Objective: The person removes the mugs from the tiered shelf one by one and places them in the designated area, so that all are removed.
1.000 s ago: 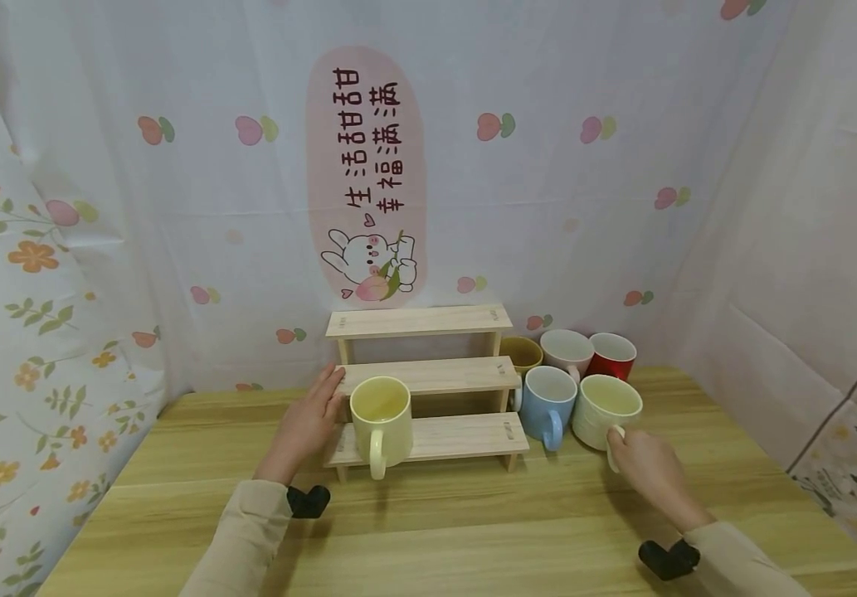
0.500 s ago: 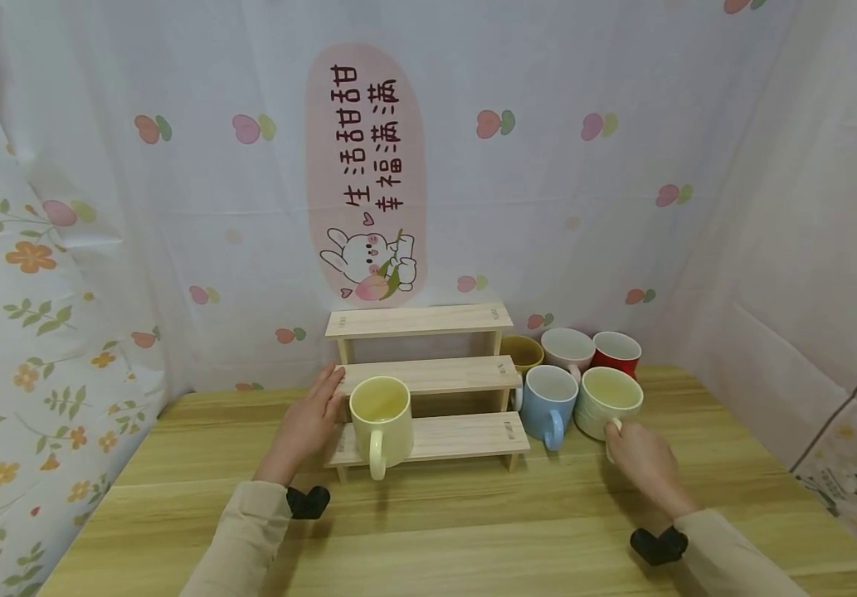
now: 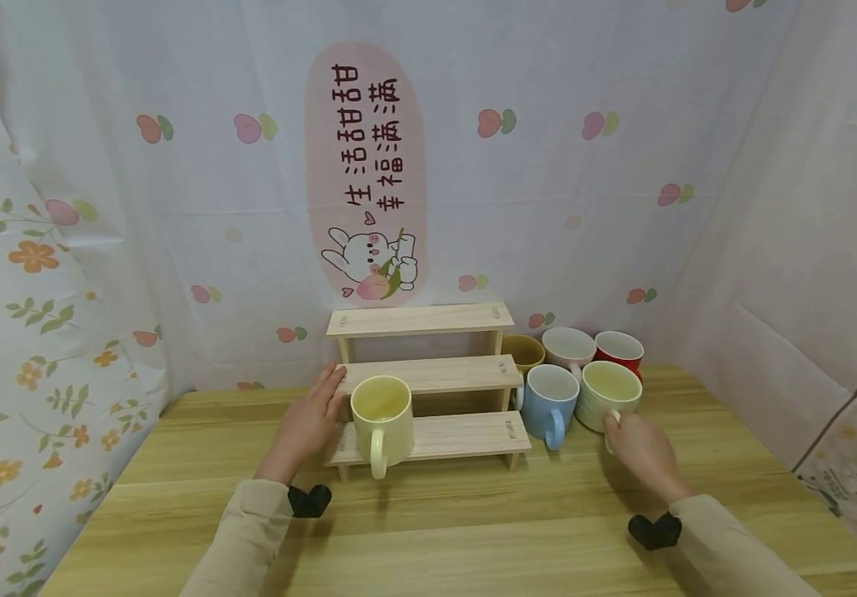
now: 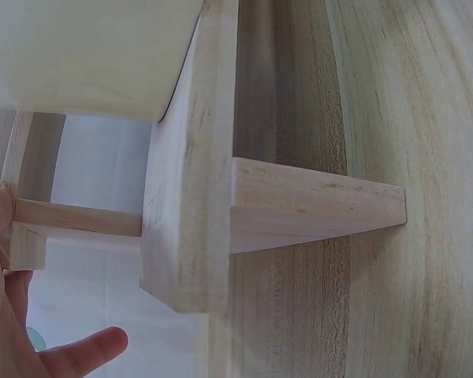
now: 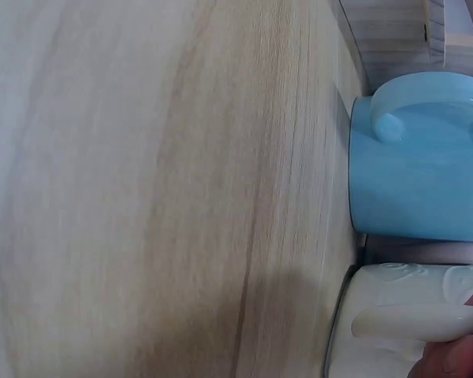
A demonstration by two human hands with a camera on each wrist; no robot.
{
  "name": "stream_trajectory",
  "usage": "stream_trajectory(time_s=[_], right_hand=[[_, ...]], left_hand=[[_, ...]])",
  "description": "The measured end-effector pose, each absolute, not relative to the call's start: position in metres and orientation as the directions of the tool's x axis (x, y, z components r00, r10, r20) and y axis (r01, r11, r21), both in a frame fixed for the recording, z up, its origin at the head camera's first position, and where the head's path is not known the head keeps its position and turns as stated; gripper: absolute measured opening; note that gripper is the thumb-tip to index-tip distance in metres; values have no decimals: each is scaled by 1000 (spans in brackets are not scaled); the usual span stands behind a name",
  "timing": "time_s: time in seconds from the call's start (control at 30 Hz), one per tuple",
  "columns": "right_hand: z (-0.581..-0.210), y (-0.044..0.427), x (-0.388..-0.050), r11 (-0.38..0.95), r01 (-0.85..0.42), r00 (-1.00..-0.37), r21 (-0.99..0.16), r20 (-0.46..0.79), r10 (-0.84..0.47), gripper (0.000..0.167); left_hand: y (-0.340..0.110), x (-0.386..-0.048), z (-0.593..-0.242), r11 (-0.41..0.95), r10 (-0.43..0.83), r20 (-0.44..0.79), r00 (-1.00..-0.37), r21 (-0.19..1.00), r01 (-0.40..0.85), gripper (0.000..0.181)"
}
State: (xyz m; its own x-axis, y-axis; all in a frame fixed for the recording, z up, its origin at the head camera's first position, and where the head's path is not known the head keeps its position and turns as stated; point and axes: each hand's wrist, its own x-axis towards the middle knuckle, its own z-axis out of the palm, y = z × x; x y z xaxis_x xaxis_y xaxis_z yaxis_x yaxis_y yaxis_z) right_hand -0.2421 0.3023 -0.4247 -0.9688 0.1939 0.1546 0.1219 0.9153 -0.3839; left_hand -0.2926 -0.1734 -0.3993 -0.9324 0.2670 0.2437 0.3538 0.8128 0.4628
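Fingers of my left hand (image 3: pixel 310 421) rest over the left end of the middle tier of a three-tier wooden display shelf (image 3: pixel 428 375). In the left wrist view, my thumb and fingers lie round that tier's end, one finger sticking out straight. A pale yellow mug (image 3: pixel 383 421) stands upright on the lowest tier, its handle toward me. My right hand (image 3: pixel 643 452) pinches the handle of a cream mug (image 3: pixel 604 400) with a raised pattern (image 5: pixel 402 272). This mug is upright beside a light blue mug (image 3: pixel 550 405), whose handle also faces me.
Behind the blue and cream mugs stand a brown-yellow mug (image 3: pixel 523 351), a pale pink mug (image 3: pixel 568 344) and a red mug (image 3: pixel 620 350). They crowd the shelf's right side. A patterned cloth (image 3: pixel 547 182) hangs behind the wooden table (image 3: pixel 428 539).
My right hand has moved the cream mug a little farther back, closer to the red mug. My left hand, the shelf and the yellow mug have stayed in place.
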Motion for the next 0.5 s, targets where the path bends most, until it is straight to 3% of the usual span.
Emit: stream_trajectory(time_s=[0.23, 0.43, 0.5], right_hand=[[-417, 304, -244, 931, 149, -981, -333, 67, 181, 49], [-402, 307, -238, 930, 204, -977, -305, 1, 215, 72], [-394, 305, -235, 927, 208, -975, -311, 4, 221, 70]], left_hand=[[-174, -293, -399, 809, 265, 246, -932, 469, 354, 50], [-174, -292, -399, 806, 268, 251, -930, 470, 359, 50], [-174, -292, -400, 805, 266, 257, -929, 471, 361, 50]])
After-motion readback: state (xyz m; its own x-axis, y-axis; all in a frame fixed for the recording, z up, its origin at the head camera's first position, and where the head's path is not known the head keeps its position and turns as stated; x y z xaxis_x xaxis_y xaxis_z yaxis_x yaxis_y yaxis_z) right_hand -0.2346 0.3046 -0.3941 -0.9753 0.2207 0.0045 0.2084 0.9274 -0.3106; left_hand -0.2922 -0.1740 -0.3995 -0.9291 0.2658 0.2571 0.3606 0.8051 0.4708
